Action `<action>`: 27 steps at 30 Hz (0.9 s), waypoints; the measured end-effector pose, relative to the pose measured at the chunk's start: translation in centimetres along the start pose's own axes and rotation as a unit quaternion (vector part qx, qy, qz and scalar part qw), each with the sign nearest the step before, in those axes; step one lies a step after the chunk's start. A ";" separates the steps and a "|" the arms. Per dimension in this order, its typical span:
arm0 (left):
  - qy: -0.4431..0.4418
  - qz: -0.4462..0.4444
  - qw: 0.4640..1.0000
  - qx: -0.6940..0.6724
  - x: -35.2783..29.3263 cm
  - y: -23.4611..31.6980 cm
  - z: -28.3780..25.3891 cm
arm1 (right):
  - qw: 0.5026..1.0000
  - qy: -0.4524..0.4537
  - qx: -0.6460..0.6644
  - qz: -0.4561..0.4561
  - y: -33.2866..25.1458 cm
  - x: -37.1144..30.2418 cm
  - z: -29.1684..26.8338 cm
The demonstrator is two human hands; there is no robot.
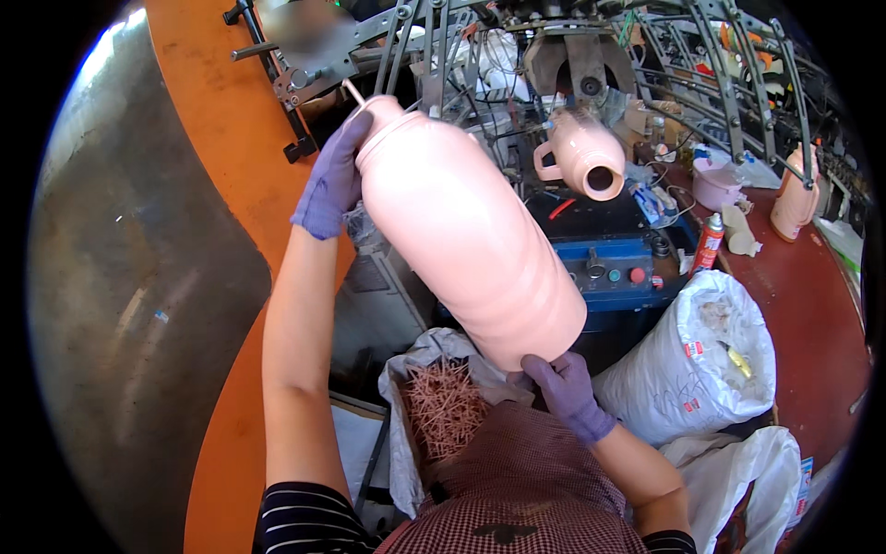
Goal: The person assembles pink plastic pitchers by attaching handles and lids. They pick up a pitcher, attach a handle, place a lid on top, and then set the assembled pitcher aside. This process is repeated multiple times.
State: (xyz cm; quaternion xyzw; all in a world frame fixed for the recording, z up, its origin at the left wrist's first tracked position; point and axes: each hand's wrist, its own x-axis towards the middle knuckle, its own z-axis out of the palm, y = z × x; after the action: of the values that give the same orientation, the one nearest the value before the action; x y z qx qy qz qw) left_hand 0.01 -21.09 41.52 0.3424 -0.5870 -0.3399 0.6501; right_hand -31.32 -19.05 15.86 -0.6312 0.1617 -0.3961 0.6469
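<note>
A large pale pink plastic thermos shell (461, 231) lies slantwise across the middle, held up off any surface. My left hand (334, 175), in a purple glove, grips it at its narrower neck end, with the fingers partly hidden behind it. A thin pink stem (353, 92) sticks out from that end. My right hand (569, 392), gloved the same way, is closed on the rim of the wide end at the lower right, thumb on the near side. Beyond it a second pink jug-shaped body (581, 152) with a handle sits on the machine, its dark opening toward me.
Below the shell stands a sack of thin pink sticks (443, 406). At right are a white sack (688, 369), a red spray can (708, 243) and a pink thermos (796, 194) on a red-brown table (812, 314). A blue control box (614, 272) and metal linkages (591, 83) are ahead.
</note>
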 end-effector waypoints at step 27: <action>-0.143 0.023 0.975 0.166 3.0 -0.1 11.9 | 0.955 -0.056 0.274 0.098 3.8 -4.2 -6.4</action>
State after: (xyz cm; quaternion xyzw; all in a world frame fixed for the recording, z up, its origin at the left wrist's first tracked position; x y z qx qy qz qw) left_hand -11.57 -24.26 43.93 0.3798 -0.7302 -0.2679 0.5009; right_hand -37.35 -20.84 10.07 -0.4321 0.0718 -0.3245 0.8383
